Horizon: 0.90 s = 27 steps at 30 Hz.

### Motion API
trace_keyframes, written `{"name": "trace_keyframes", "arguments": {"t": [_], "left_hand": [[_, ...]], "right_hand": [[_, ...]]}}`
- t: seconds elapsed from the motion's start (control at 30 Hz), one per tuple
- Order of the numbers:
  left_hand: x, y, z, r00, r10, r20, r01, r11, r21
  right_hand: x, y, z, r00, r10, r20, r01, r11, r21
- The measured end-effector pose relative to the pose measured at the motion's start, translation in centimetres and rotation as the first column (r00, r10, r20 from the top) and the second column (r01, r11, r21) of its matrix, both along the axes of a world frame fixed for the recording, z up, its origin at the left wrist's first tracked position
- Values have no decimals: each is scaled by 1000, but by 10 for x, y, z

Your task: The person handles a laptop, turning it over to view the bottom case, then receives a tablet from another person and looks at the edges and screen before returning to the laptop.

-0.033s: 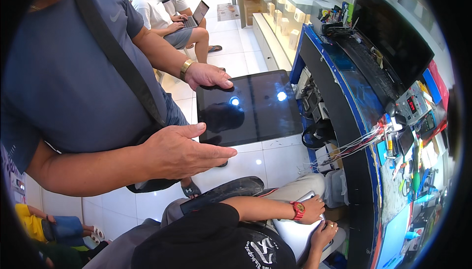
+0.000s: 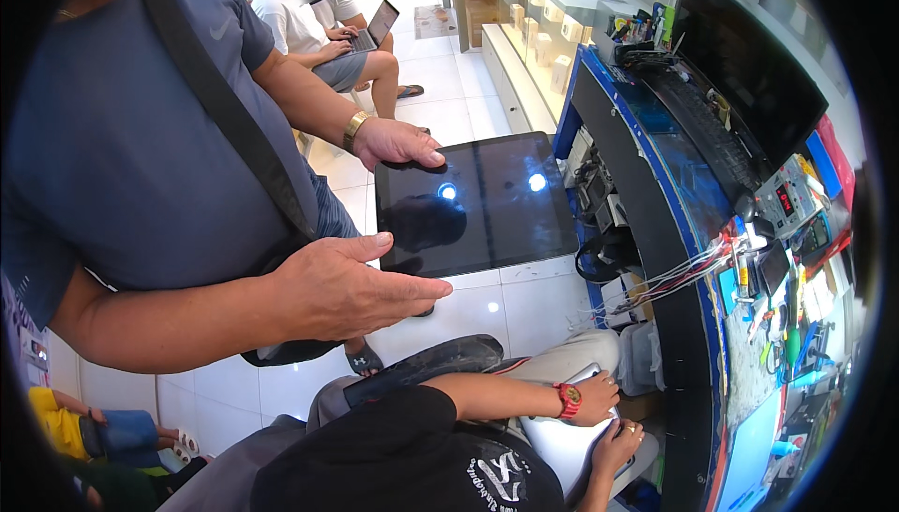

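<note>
My grip steadies a dark tablet (image 2: 487, 222) level above the tiled floor (image 2: 506, 311), right hand (image 2: 356, 292) flat and spread at its near corner, left hand (image 2: 393, 144) pressing fingers on its far corner, screen facing me, left of the cluttered blue counter (image 2: 698, 325).

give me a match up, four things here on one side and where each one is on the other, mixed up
Things:
1. tablet
2. red wristwatch
3. gold wristband
4. open laptop

Places:
a. on the lap of a seated person in the background
b. on the wrist of the hand at the tablet's far edge
c. held flat above the tiled floor
d. on an arm reaching to a silver device

Pairs: 1-c, 2-d, 3-b, 4-a
</note>
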<state>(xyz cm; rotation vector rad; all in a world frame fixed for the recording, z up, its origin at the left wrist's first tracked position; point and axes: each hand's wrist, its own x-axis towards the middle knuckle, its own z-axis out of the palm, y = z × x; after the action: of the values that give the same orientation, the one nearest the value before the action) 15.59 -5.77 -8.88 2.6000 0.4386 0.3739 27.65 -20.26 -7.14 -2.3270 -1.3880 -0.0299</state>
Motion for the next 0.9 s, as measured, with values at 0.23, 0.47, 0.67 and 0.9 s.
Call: {"name": "trace_keyframes", "arguments": {"t": [0.23,0.47,0.67,0.9], "left_hand": [[2,-1,-3,1000,-1,5,1,1000,17],[-1,1,-9,999,-14,-38,12,999,-52],[-40,6,24,868,497,11,-460,812,-359],[-64,5,38,869,375,-324,-468,836,-286]], "right_hand": [[-1,0,3,1000,5,7,-5,1000,13],[-6,-1,0,999,-35,-2,35,998,-55],[7,-68,2,897,-441,-28,432,887,-161],[3,-99,30,714,-623,-319,488,770,-411]]}}
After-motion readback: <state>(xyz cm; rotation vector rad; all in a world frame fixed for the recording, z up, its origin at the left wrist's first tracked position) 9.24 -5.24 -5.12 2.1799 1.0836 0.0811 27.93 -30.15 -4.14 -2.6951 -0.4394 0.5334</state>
